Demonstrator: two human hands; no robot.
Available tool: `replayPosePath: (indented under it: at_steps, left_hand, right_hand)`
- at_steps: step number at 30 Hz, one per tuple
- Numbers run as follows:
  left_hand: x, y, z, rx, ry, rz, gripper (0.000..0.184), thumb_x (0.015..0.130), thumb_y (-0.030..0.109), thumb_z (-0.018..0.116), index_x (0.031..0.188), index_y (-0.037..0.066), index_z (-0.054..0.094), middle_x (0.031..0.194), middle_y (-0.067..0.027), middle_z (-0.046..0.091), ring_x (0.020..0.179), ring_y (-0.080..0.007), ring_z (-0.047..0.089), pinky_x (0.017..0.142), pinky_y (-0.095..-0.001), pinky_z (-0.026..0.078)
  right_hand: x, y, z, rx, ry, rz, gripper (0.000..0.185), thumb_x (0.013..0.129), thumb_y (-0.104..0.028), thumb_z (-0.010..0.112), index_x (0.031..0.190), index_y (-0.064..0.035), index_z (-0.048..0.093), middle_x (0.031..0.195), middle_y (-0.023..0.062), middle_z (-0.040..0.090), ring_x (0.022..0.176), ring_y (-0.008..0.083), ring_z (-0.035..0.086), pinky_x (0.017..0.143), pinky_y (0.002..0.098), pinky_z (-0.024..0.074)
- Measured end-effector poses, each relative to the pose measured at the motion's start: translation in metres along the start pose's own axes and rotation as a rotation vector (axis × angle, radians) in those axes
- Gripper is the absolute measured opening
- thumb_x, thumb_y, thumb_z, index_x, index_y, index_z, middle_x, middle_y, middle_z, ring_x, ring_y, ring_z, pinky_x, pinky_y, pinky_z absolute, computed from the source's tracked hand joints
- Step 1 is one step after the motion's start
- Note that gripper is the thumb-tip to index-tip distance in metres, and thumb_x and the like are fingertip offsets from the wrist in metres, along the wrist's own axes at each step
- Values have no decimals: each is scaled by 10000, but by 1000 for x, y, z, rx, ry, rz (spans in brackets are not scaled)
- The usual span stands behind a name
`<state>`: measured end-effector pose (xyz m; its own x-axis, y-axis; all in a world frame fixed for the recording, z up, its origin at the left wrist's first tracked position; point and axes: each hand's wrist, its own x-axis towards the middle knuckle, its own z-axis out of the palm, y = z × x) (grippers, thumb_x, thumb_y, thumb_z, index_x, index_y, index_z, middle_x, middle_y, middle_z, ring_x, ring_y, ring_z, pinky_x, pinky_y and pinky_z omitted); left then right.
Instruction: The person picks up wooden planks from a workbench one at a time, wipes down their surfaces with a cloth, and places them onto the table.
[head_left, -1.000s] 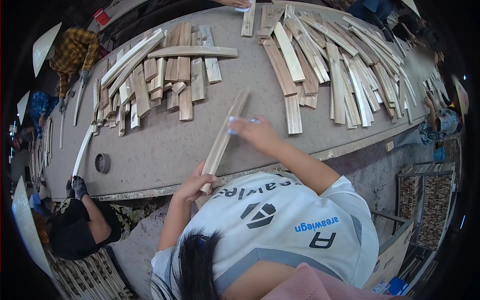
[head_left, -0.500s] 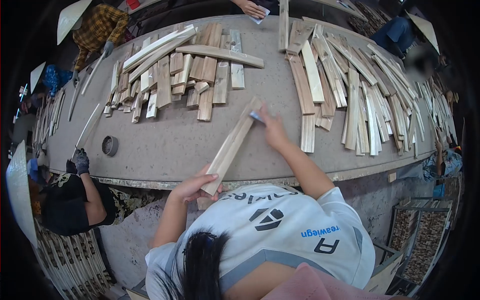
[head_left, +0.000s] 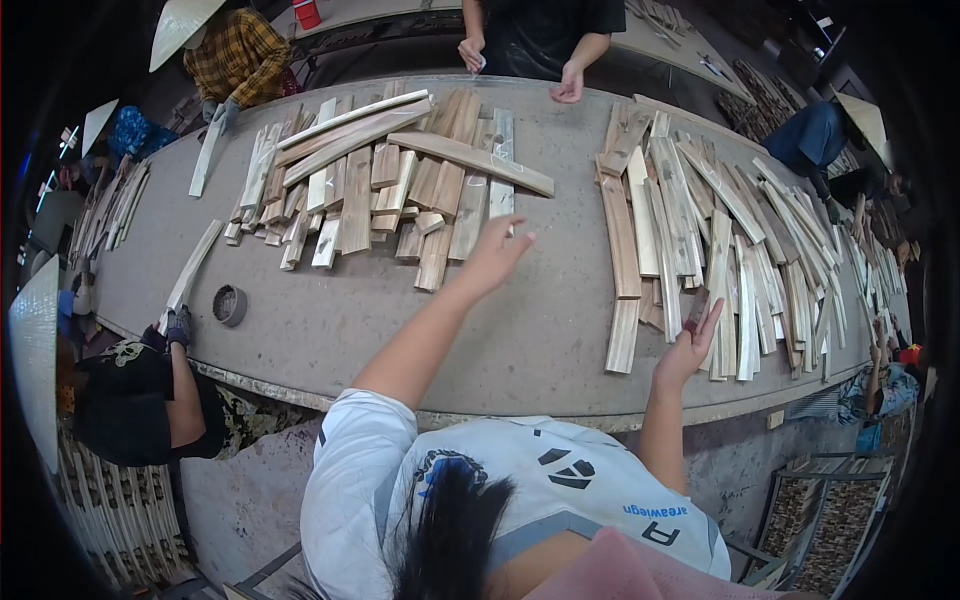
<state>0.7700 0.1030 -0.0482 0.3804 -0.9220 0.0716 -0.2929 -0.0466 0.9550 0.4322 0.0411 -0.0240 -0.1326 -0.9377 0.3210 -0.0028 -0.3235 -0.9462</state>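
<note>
My left hand [head_left: 498, 255] reaches over the table with its fingers apart, holding nothing. It is at the near end of a pale, greyish board [head_left: 502, 160] in the left pile of wooden boards [head_left: 355, 205]; contact cannot be told. My right hand [head_left: 688, 350] is at the near edge of the right pile of boards [head_left: 720, 240], palm turned inward. Between its thumb and fingers shows a small brownish flat piece [head_left: 697, 306], perhaps folded sandpaper. Close by lies the end of a brown board [head_left: 622, 340].
A round grey tin [head_left: 229, 305] stands on the table [head_left: 450, 350] at the left. Across from me a person in black [head_left: 545, 40] stands at the far edge. Gloved co-workers handle boards on the left, one in a checked shirt [head_left: 235, 60]. Others work at the right.
The board that both hands held is out of them. My left hand has moved forward to the left pile, my right hand rightward to the right pile. The view has shifted.
</note>
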Motion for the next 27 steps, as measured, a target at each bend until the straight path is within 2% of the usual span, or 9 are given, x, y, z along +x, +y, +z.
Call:
replayPosePath:
  at_steps: [2, 5, 9, 16, 18, 19, 21, 24, 27]
  left_hand:
    - [32, -11, -43, 560, 119, 152, 408, 884, 214, 644, 1248, 29, 628, 1344, -155, 549, 1280, -360, 496, 1041, -479, 443]
    - [91, -25, -91, 1099, 193, 42, 490, 820, 142, 647, 1299, 54, 586, 1395, -161, 530, 1314, -346, 483, 1072, -517, 432]
    - [148, -87, -137, 1425, 329, 145, 554, 935, 363, 579, 1410, 84, 520, 1468, -100, 490, 1386, -297, 418, 1099, -589, 341]
    - [147, -27, -137, 1557, 75, -121, 673, 887, 438, 664, 1421, 78, 469, 1365, -82, 548, 1381, -264, 427, 1134, -624, 275]
    - [147, -31, -129, 1414, 110, 17, 644, 802, 336, 765, 1297, 40, 476, 1271, -109, 603, 1243, -304, 563, 1009, -591, 437]
    - [141, -23, -118, 1418, 106, 17, 644, 802, 336, 765, 1297, 40, 476, 1271, -109, 603, 1243, -304, 563, 1009, -591, 437]
    - [115, 7, -85, 1142, 168, -61, 542, 767, 245, 789, 1164, 50, 476, 1118, -128, 654, 985, -354, 679, 799, -507, 554]
    - [51, 31, -61, 1231, 114, 39, 626, 741, 259, 825, 1232, 62, 492, 1043, -153, 657, 817, -312, 722, 616, -400, 573]
    - [-32, 44, -40, 1186, -72, 28, 727, 703, 313, 866, 1265, 60, 481, 1026, -149, 660, 798, -321, 723, 638, -417, 578]
  right_hand:
    - [-10, 8, -14, -108, 25, 70, 823, 822, 184, 317, 1601, -74, 255, 1588, 141, 403, 1420, 203, 427, 1039, 292, 371]
    - [-18, 21, -30, -100, -1, 130, 816, 824, 185, 312, 1598, -69, 260, 1580, 122, 423, 1431, 191, 420, 1004, 272, 372]
    - [-20, 15, -26, -112, 11, 97, 811, 846, 183, 326, 1600, -114, 287, 1576, 136, 420, 1296, 143, 495, 996, 256, 384]
    - [-20, 20, -25, -166, -47, 105, 821, 805, 177, 300, 1593, -51, 261, 1573, 145, 429, 1439, 210, 422, 1030, 282, 357]
    - [-22, 20, -25, -159, -51, 116, 825, 803, 175, 296, 1594, -56, 262, 1571, 144, 432, 1440, 212, 421, 1042, 285, 349]
    - [-24, 19, -22, -154, -61, 115, 825, 803, 175, 295, 1594, -58, 264, 1570, 143, 435, 1443, 211, 418, 1052, 284, 341]
    - [-26, 15, -18, -153, -66, 115, 826, 802, 175, 295, 1594, -60, 266, 1568, 143, 437, 1445, 211, 415, 1062, 282, 332]
    - [-33, 6, -11, -171, -121, 152, 832, 791, 177, 290, 1591, -50, 267, 1562, 145, 444, 1463, 219, 387, 1116, 314, 305]
    - [-40, 13, -1, -231, -295, 88, 850, 767, 181, 310, 1583, -54, 288, 1559, 162, 441, 1464, 238, 390, 1144, 328, 294]
